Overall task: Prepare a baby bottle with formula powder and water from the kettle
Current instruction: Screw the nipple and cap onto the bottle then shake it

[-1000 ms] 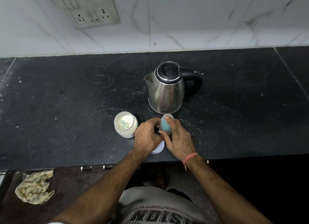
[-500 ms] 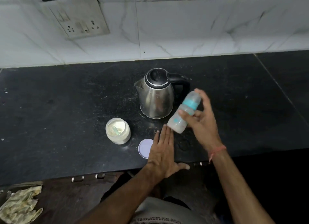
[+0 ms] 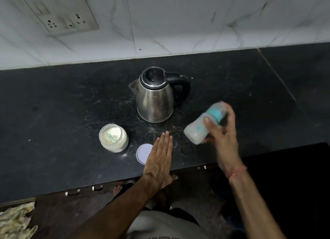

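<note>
Gripping one bottle (image 3: 201, 127), right hand (image 3: 222, 137); one kettle (image 3: 154, 97).

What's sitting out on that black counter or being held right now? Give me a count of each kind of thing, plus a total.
Steel kettle with black handle: 1
Clear baby bottle with teal collar, held tilted in the right hand: 1
Open round jar of pale powder: 1
Round pale lid lying flat, beside the left hand: 1
Total: 4
</note>
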{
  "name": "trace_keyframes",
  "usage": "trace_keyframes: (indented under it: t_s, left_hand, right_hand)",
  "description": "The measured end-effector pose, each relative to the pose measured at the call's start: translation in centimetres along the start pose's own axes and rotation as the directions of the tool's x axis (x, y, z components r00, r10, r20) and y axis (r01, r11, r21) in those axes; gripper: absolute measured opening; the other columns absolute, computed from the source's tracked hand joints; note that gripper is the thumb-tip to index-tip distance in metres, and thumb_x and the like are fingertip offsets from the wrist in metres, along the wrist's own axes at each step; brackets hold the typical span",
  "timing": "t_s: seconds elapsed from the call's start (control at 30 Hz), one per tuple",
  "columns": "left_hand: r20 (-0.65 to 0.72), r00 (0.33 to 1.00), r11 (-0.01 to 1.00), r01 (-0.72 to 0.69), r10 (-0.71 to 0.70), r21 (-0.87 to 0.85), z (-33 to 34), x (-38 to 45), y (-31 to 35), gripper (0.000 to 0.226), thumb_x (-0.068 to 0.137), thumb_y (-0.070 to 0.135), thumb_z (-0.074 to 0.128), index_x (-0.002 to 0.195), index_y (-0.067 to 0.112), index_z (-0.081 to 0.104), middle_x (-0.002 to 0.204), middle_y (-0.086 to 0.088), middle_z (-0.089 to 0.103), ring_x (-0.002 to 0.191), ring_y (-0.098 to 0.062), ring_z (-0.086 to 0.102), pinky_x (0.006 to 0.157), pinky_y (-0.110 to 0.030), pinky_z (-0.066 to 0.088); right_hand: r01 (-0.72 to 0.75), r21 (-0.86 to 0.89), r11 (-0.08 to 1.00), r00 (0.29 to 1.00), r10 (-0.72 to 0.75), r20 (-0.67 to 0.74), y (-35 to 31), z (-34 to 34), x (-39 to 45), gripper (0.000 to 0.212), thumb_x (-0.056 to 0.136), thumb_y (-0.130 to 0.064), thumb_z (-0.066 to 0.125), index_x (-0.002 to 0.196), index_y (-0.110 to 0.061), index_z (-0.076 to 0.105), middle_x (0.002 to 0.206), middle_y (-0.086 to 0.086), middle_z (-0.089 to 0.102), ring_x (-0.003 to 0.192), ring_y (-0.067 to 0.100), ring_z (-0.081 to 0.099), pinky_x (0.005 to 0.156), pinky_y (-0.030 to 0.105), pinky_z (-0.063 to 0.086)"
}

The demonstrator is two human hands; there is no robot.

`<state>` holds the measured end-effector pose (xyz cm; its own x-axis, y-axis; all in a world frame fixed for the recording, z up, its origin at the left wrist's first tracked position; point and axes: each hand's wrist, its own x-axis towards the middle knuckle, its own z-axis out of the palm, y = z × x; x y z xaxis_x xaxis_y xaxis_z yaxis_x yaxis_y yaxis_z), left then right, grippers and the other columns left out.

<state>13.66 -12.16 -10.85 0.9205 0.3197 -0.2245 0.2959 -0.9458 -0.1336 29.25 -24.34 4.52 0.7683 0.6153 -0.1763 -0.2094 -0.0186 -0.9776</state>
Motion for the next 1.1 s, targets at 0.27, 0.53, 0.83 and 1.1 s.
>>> trace_keyframes:
  t_s: [0.27, 0.53, 0.83, 1.1]
  left_hand:
    - [-0.015, 0.999, 0.999, 0.041, -0.041, -0.010, 0.8, 0.4, 0.2, 0.147, 0.092, 0.086, 0.055, 0.171, -0.013, -0.020, 0.175, -0.040, -0.034, 0.172, -0.053, -0.018, 0.139, -0.060, -0.004]
    - [0.006, 0.999, 0.999, 0.032, -0.032, 0.017, 0.8, 0.3, 0.2, 0.144, 0.089, 0.077, 0.059, 0.171, -0.011, -0.022, 0.174, -0.041, -0.035, 0.172, -0.054, -0.016, 0.139, -0.061, -0.002]
    - [0.019, 0.999, 0.998, 0.041, -0.042, 0.050, 1.0, 0.6, 0.2, 0.146, 0.086, 0.076, 0.064, 0.174, -0.005, -0.020, 0.176, -0.040, -0.033, 0.171, -0.054, -0.018, 0.139, -0.060, -0.003]
    - [0.045, 0.998, 0.997, 0.045, -0.048, 0.068, 0.4, 0.6, 0.2, 0.155, 0.083, 0.072, 0.071, 0.168, -0.013, -0.025, 0.175, -0.042, -0.033, 0.172, -0.054, -0.014, 0.140, -0.060, 0.004]
  right_hand:
    - [-0.148, 0.050, 0.988, 0.989, 0.148, -0.001, 4.6, 1.7, -3.2, 0.076, 0.090, -0.026, 0.081, 0.155, -0.043, 0.045, 0.115, 0.000, 0.080, 0.100, 0.022, 0.082, 0.061, 0.039, 0.066]
    - [-0.175, -0.055, 0.983, 0.975, 0.181, 0.131, 1.6, 1.2, -0.9, 0.064, 0.094, -0.036, 0.079, 0.152, -0.041, 0.053, 0.118, 0.014, 0.076, 0.072, 0.022, 0.075, 0.044, 0.029, 0.055]
    - [-0.097, 0.012, 0.995, 0.995, 0.097, 0.040, 3.2, 2.8, -2.0, 0.064, 0.096, -0.029, 0.075, 0.155, -0.035, 0.051, 0.116, -0.004, 0.080, 0.099, 0.022, 0.079, 0.068, 0.039, 0.067]
    - [0.112, -0.103, 0.988, 0.986, -0.123, -0.114, 1.2, 2.8, -1.1, 0.072, 0.102, -0.019, 0.072, 0.164, -0.028, 0.036, 0.119, -0.014, 0.080, 0.110, 0.020, 0.080, 0.085, 0.045, 0.070]
